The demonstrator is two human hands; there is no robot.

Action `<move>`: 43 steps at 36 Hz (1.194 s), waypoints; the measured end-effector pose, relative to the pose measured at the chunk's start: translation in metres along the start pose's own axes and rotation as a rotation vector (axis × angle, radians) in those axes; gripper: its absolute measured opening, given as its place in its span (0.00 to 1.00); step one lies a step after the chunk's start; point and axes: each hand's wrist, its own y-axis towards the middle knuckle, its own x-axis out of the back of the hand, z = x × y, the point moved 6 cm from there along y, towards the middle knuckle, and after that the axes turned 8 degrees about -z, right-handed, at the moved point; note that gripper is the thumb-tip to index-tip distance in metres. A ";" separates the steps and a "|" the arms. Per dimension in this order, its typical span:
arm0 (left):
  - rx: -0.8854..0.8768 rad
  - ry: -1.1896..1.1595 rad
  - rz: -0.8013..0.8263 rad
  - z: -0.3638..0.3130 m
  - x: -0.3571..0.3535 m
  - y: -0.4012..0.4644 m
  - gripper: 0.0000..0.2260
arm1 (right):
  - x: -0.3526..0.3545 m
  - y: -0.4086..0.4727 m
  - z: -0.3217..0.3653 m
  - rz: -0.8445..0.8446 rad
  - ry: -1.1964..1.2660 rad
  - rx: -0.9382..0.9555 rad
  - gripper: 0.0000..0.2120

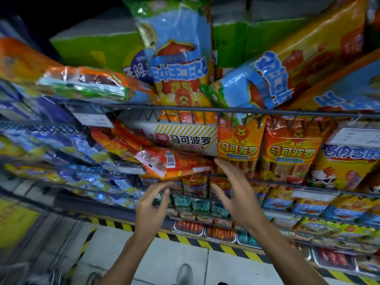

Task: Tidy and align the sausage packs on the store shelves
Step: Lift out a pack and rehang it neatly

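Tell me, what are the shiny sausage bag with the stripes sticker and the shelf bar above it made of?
The orange sausage pack looks like thin glossy plastic film: it crinkles, glints, and has a see-through patch by the barcode. The shelf rail looks like dark metal wire, probably painted or coated: thin, straight, with a dull sheen.

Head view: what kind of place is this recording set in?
Most likely a grocery store aisle: wire shelves crowded with sausage packs, price tags clipped to the shelf edges, and hazard tape along the floor at the base.
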 end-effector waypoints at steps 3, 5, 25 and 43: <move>0.163 -0.024 -0.087 0.019 0.017 0.015 0.12 | -0.033 0.009 0.020 0.049 -0.019 0.028 0.34; 0.213 -0.071 -0.027 0.026 0.017 0.026 0.16 | -0.051 0.019 0.034 0.051 -0.042 0.037 0.36; -0.019 -0.410 0.402 -0.007 0.018 0.071 0.27 | -0.033 0.022 0.059 -0.557 0.661 -0.376 0.21; 0.203 -0.554 0.792 -0.049 0.005 0.051 0.23 | -0.004 0.003 0.095 -0.394 0.497 -0.497 0.03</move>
